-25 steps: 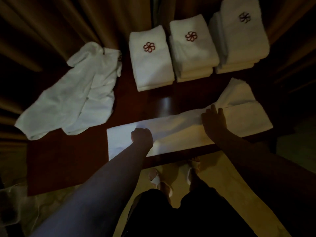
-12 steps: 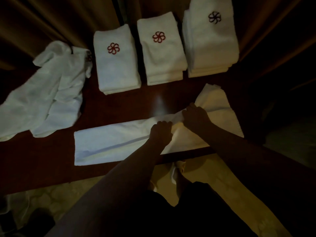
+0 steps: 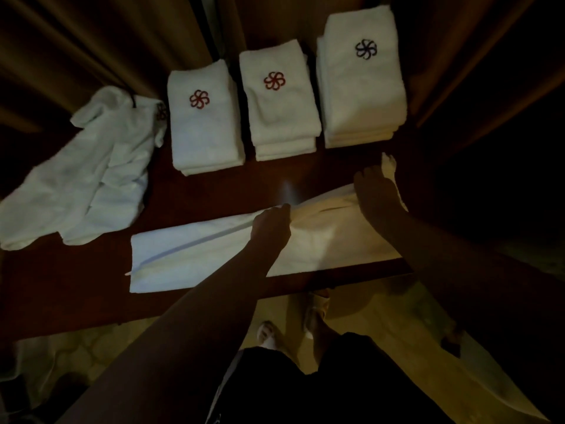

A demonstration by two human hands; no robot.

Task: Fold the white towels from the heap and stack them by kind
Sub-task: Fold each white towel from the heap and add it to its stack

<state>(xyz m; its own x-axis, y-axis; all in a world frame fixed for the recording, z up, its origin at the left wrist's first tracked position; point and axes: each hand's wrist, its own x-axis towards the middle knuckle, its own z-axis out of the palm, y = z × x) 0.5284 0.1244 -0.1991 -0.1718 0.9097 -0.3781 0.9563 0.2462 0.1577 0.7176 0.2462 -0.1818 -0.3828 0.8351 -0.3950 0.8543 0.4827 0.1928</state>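
A long white towel (image 3: 195,255) lies folded lengthwise along the near edge of the dark wooden table (image 3: 76,298). My left hand (image 3: 272,223) pinches its far edge near the middle. My right hand (image 3: 376,191) grips the towel's right end, where the cloth bunches up. At the far left lies the loose heap of white towels (image 3: 82,179). Along the back stand three folded stacks: two with a red flower emblem (image 3: 204,123) (image 3: 279,102) and a taller one with a dark emblem (image 3: 362,78).
Brown curtains (image 3: 91,47) hang right behind the table. My legs and sandalled feet (image 3: 318,307) stand on a pale patterned floor below the table's near edge. A bare strip of tabletop runs between the stacks and the towel.
My right hand has slid right and farther back along the towel to its right end. My left hand has moved right to the towel's far edge. The camera view has shifted slightly.
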